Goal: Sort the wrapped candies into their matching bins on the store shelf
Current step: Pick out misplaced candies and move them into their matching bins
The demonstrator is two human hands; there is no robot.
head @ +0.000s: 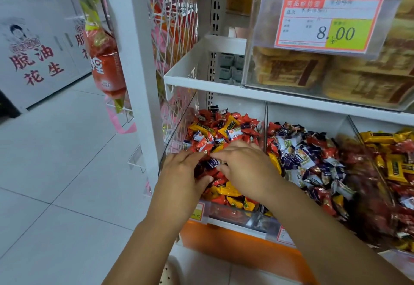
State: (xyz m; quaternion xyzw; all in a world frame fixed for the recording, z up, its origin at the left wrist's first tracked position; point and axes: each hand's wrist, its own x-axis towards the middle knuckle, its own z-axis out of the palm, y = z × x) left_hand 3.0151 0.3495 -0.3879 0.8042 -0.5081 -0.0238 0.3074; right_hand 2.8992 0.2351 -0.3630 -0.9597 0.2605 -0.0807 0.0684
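Blue-and-white candy [212, 163] is pinched by right hand [244, 168] in the shelf's left-end bin [177, 125]; left hand [182, 170] is laid loose on red candies [218, 181]. Stray alone should be lifted, reds held down.

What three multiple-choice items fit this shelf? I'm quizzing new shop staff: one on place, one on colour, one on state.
1. The left hand and right hand are over:
A the middle bin
B the leftmost bin
C the upper shelf

2. The patch behind "8.00" on the price tag is:
A yellow-green
B blue
C black

3. The right hand is:
A lying flat and empty
B gripping the price tag
C pinching a blue candy

Answers:
1. B, both hands sit on the leftmost pile.
2. A, the patch is plainly yellow-green.
3. C, thumb and forefinger close on the wrapper.
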